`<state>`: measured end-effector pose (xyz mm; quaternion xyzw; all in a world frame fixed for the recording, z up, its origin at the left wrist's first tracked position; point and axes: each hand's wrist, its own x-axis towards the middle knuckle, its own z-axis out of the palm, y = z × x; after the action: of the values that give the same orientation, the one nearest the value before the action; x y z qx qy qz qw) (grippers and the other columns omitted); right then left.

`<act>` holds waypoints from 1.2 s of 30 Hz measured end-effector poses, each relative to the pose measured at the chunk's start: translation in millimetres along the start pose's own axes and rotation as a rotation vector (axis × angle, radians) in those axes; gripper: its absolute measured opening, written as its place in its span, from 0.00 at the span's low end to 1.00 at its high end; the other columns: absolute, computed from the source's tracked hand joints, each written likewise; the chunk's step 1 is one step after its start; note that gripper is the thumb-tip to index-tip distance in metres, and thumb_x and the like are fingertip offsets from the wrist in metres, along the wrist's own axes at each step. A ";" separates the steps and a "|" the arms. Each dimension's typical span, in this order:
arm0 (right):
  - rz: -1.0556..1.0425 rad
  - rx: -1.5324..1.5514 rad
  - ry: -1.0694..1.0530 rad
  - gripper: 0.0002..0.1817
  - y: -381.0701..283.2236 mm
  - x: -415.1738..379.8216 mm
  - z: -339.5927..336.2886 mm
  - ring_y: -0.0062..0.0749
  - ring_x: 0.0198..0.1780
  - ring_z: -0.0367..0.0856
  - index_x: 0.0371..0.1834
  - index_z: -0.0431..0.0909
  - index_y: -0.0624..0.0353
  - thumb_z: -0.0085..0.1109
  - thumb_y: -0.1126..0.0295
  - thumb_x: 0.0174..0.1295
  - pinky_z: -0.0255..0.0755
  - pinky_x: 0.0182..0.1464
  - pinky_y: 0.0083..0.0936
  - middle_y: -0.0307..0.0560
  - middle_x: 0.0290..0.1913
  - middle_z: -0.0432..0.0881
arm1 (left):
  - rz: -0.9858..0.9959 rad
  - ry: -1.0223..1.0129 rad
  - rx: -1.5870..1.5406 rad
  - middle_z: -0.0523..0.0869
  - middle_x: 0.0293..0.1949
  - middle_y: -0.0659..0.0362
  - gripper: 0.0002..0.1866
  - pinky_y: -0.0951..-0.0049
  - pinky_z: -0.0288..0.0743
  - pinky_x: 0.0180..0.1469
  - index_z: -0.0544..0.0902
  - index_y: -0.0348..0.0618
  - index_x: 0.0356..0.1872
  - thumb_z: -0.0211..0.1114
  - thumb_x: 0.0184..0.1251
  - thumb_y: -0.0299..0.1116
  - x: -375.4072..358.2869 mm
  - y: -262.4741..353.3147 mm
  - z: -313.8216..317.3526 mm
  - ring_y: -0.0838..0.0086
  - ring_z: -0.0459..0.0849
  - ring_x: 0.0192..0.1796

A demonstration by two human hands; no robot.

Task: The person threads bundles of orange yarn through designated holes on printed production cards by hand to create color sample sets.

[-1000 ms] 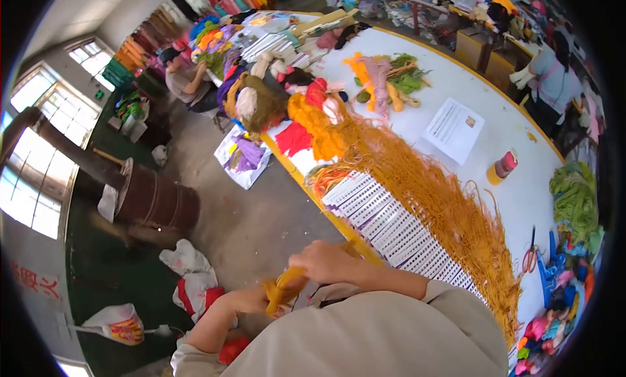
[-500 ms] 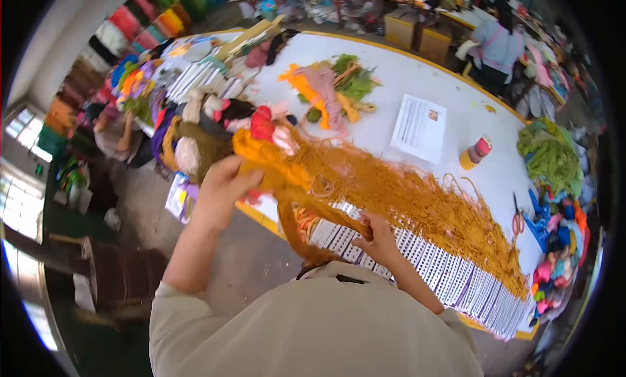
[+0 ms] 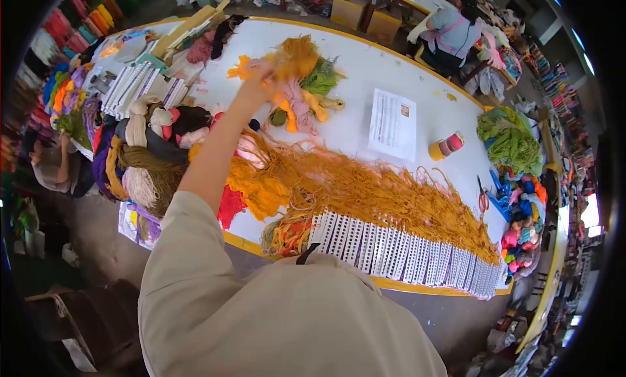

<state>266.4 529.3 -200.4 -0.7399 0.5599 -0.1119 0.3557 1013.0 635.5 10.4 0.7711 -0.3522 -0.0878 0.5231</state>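
Observation:
My left hand [image 3: 257, 83], smeared by motion, reaches across the table with a mustard skein of yarn [image 3: 298, 56] at its fingers. The skein is over a small heap of other yarn: a dusty-pink skein [image 3: 297, 106], a green bundle [image 3: 321, 78] and a yellow-orange skein [image 3: 316, 108]. My right hand is out of view. Nearer my body, long loose mustard strands [image 3: 385, 197] lie across a row of white punched cards [image 3: 398, 250]. Bright orange yarn [image 3: 257, 191] lies below my left forearm.
A printed sheet [image 3: 392, 126], a thread cone [image 3: 447, 146] and scissors [image 3: 483, 199] lie on the white table [image 3: 352, 64]. Green yarn [image 3: 512, 142] is heaped at the right edge, many-coloured skeins [image 3: 140, 162] at the left. One person [image 3: 450, 34] works at the back right, another [image 3: 52, 165] at the left.
My left hand has carried the mustard skein forward from near my body to the heap at the table's middle. My right hand, earlier on that skein, has left the view. The view has shifted.

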 end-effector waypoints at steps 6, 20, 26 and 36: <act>-0.078 -0.105 -0.119 0.16 -34.0 45.1 -21.7 0.35 0.37 0.82 0.51 0.77 0.58 0.59 0.67 0.61 0.74 0.41 0.31 0.50 0.36 0.83 | -0.377 0.195 0.067 0.87 0.35 0.48 0.15 0.63 0.79 0.41 0.83 0.42 0.43 0.67 0.58 0.39 -185.8 -150.3 23.6 0.60 0.88 0.38; -0.144 -0.228 -0.350 0.15 -76.4 56.8 -16.8 0.35 0.37 0.82 0.50 0.77 0.58 0.59 0.67 0.61 0.74 0.41 0.31 0.50 0.35 0.83 | -0.953 0.954 -0.018 0.88 0.42 0.48 0.20 0.65 0.78 0.49 0.84 0.38 0.48 0.70 0.55 0.37 -286.7 -314.2 -56.6 0.60 0.86 0.47; -0.020 -0.192 -0.203 0.15 -65.1 11.0 -32.8 0.35 0.37 0.82 0.50 0.77 0.58 0.59 0.67 0.61 0.74 0.40 0.31 0.50 0.35 0.82 | -0.895 0.975 -0.421 0.83 0.53 0.49 0.33 0.69 0.77 0.55 0.76 0.32 0.58 0.76 0.51 0.36 -245.0 -301.3 -44.7 0.66 0.83 0.52; -0.055 -0.220 -0.364 0.15 -55.5 36.6 -16.6 0.35 0.36 0.82 0.49 0.77 0.58 0.59 0.66 0.61 0.74 0.40 0.31 0.50 0.35 0.82 | -0.616 1.062 -1.108 0.83 0.43 0.59 0.16 0.71 0.77 0.39 0.77 0.41 0.49 0.67 0.59 0.25 -221.4 -180.9 -38.4 0.69 0.82 0.44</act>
<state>311.3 496.0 -160.8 -0.7974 0.4748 0.0755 0.3648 950.9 841.7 -181.5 0.4024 0.2633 -0.0122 0.8767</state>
